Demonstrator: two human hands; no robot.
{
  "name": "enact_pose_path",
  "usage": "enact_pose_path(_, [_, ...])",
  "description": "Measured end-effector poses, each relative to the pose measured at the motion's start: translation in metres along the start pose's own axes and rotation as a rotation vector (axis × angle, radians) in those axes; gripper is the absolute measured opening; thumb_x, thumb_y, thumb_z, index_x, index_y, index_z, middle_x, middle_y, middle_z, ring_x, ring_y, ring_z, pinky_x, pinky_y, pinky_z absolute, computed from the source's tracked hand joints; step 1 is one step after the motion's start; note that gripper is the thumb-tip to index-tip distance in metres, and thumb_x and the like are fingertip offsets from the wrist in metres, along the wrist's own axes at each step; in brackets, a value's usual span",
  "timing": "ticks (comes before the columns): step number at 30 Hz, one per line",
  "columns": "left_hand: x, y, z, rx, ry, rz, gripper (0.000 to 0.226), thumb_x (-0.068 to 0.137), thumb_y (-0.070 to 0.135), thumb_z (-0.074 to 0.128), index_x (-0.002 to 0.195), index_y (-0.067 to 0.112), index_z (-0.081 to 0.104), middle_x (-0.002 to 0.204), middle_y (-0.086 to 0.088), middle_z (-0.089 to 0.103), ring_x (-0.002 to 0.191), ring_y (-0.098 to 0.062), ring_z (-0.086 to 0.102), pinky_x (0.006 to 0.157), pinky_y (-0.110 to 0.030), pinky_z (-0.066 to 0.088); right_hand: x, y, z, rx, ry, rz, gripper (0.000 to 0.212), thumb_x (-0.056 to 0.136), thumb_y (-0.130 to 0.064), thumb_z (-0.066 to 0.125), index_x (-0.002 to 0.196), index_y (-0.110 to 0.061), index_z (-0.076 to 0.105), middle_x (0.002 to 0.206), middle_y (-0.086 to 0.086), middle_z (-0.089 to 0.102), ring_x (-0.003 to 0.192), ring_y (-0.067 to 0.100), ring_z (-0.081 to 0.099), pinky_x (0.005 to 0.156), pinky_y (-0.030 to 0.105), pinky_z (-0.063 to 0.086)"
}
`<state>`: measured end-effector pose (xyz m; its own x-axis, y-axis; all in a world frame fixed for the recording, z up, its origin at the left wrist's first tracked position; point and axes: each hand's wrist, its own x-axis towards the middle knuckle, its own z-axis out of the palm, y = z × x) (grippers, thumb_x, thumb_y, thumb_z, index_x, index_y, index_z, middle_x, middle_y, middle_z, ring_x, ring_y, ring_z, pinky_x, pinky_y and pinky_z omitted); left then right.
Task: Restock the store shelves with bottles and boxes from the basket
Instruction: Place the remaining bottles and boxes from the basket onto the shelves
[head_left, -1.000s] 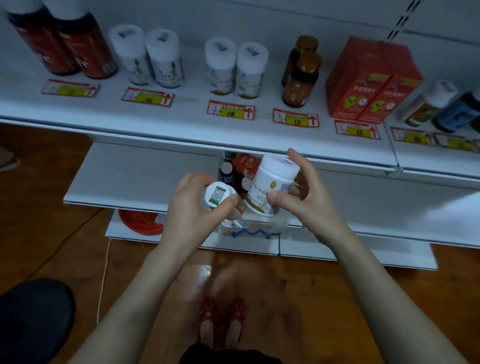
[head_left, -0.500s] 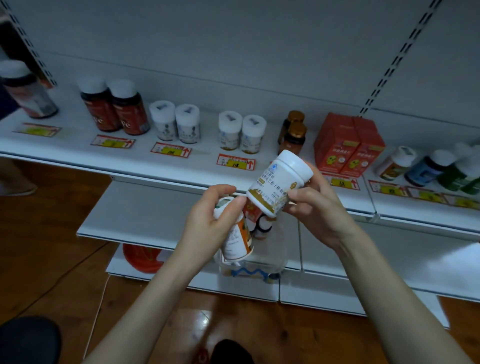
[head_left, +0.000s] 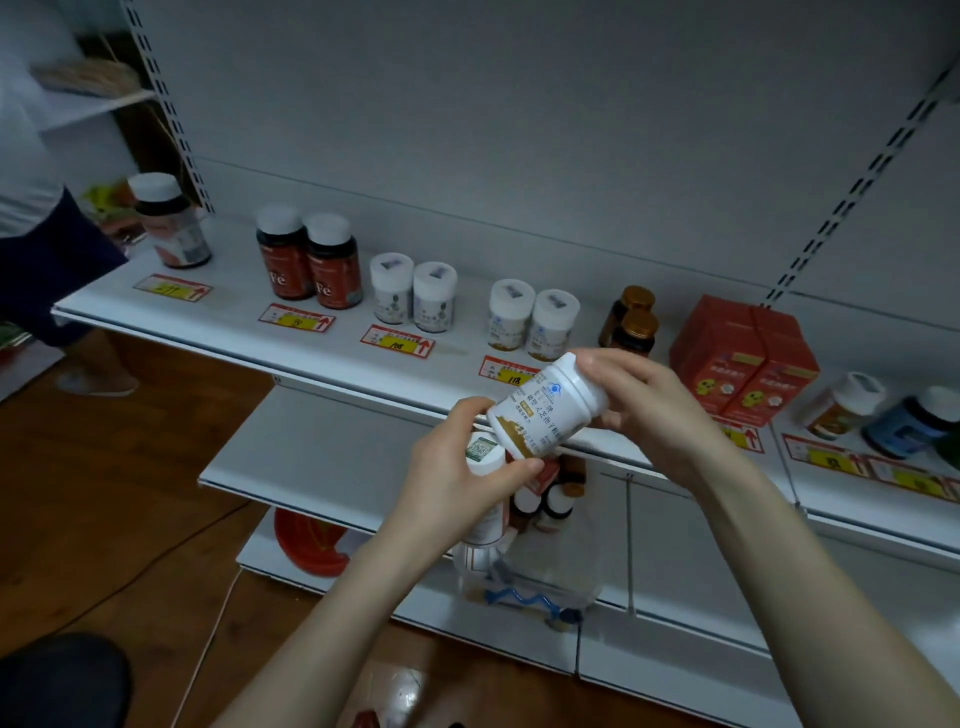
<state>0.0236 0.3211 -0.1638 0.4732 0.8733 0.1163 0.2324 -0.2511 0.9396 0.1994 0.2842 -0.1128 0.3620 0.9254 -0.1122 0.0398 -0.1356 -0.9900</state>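
Jutting white metal shelf (head_left: 234, 307) above brown wooden floor (head_left: 104, 493).

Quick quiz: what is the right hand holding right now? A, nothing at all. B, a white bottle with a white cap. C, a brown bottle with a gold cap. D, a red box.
B: the right hand grips a tilted white bottle by its white-capped end, while the red boxes and brown bottles stand on the shelf. The left hand holds a second bottle.
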Motion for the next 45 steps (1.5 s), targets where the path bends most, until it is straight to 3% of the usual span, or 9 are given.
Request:
enact_pose_path(7, [0.029, -0.011, -0.031, 0.067, 0.033, -0.007, 0.058, 0.067, 0.028, 0.081, 0.114, 0.027, 0.046, 0.090, 0.017, 0.055, 0.081, 0.004, 0.055, 0.063, -0.007, 0.040, 0.038, -0.022, 0.014, -0.133, -0.032, 0.046, 0.008, 0.080, -0.016, 0.068, 0.087, -0.019, 0.069, 0.087, -0.001, 0.069, 0.076, 0.008, 0.066, 0.068, 0.024, 0.053])
enact_pose_path(11, [0.058, -0.019, -0.051, 0.107, 0.058, -0.063, 0.055, 0.064, 0.033, 0.082, 0.102, 0.019, 0.045, 0.086, 0.011, 0.050, 0.076, -0.002, 0.050, 0.057, 0.000, 0.037, 0.068, -0.042, 0.023, -0.166, 0.136, -0.034, 0.021, 0.081, -0.010, 0.066, 0.102, -0.009, 0.064, 0.082, 0.003, 0.062, 0.056, -0.003, 0.060, 0.045, 0.010, 0.042])
enact_pose_path(15, [0.090, -0.026, -0.072, 0.082, -0.016, -0.048, 0.041, 0.067, 0.034, 0.080, 0.093, 0.020, 0.052, 0.080, 0.008, 0.056, 0.071, 0.000, 0.051, 0.054, -0.005, 0.038, 0.101, -0.056, 0.028, -0.249, 0.287, -0.099, 0.031, 0.076, -0.013, 0.072, 0.105, -0.019, 0.064, 0.109, 0.004, 0.063, 0.093, 0.012, 0.060, 0.073, 0.019, 0.048])
enact_pose_path(21, [0.127, -0.028, -0.087, 0.008, -0.157, -0.012, 0.026, 0.075, 0.029, 0.074, 0.081, 0.027, 0.049, 0.078, 0.006, 0.058, 0.069, -0.007, 0.054, 0.060, -0.017, 0.042, 0.128, -0.072, 0.033, -0.357, 0.390, -0.228, 0.036, 0.078, -0.012, 0.071, 0.113, -0.011, 0.063, 0.108, -0.003, 0.060, 0.095, 0.007, 0.057, 0.074, 0.010, 0.048])
enact_pose_path(24, [0.137, -0.028, -0.087, -0.053, -0.198, -0.023, 0.025, 0.075, 0.030, 0.071, 0.080, 0.028, 0.047, 0.079, 0.003, 0.059, 0.072, -0.014, 0.057, 0.066, -0.027, 0.045, 0.147, -0.077, 0.029, -0.397, 0.415, -0.280, 0.035, 0.079, -0.007, 0.069, 0.113, -0.006, 0.062, 0.110, 0.000, 0.059, 0.100, 0.009, 0.056, 0.085, 0.016, 0.047])
enact_pose_path(27, [0.143, -0.028, -0.086, -0.077, -0.245, -0.028, 0.020, 0.067, 0.027, 0.057, 0.083, 0.029, 0.045, 0.081, 0.002, 0.057, 0.071, -0.010, 0.055, 0.065, -0.023, 0.044, 0.170, -0.079, 0.023, -0.469, 0.414, -0.302, 0.035, 0.080, -0.004, 0.067, 0.114, -0.003, 0.061, 0.116, 0.007, 0.060, 0.101, 0.009, 0.054, 0.085, 0.015, 0.045])
enact_pose_path(30, [0.146, -0.032, -0.085, -0.051, -0.232, 0.022, 0.027, 0.079, 0.013, 0.066, 0.084, 0.030, 0.046, 0.082, 0.005, 0.057, 0.069, 0.002, 0.055, 0.062, -0.012, 0.042, 0.197, -0.075, 0.020, -0.562, 0.381, -0.271, 0.036, 0.080, -0.006, 0.067, 0.115, -0.004, 0.061, 0.120, 0.008, 0.059, 0.102, 0.009, 0.053, 0.075, 0.004, 0.042])
enact_pose_path(33, [0.144, -0.036, -0.085, -0.055, -0.214, 0.031, 0.030, 0.077, 0.013, 0.071, 0.085, 0.032, 0.050, 0.083, 0.011, 0.058, 0.071, 0.009, 0.054, 0.062, -0.008, 0.041, 0.223, -0.063, 0.019, -0.695, 0.312, -0.178, 0.040, 0.080, -0.009, 0.067, 0.119, -0.004, 0.059, 0.126, 0.010, 0.057, 0.114, 0.019, 0.054, 0.089, 0.017, 0.041])
enact_pose_path(45, [0.147, -0.039, -0.071, -0.050, -0.138, 0.000, 0.032, 0.064, 0.037, 0.074, 0.088, 0.034, 0.053, 0.089, 0.009, 0.063, 0.081, -0.003, 0.060, 0.073, -0.023, 0.050, 0.247, -0.018, 0.019, -0.770, 0.084, -0.027, 0.037, 0.078, -0.007, 0.068, 0.114, -0.006, 0.061, 0.125, 0.010, 0.057, 0.117, 0.022, 0.052, 0.093, 0.025, 0.040])
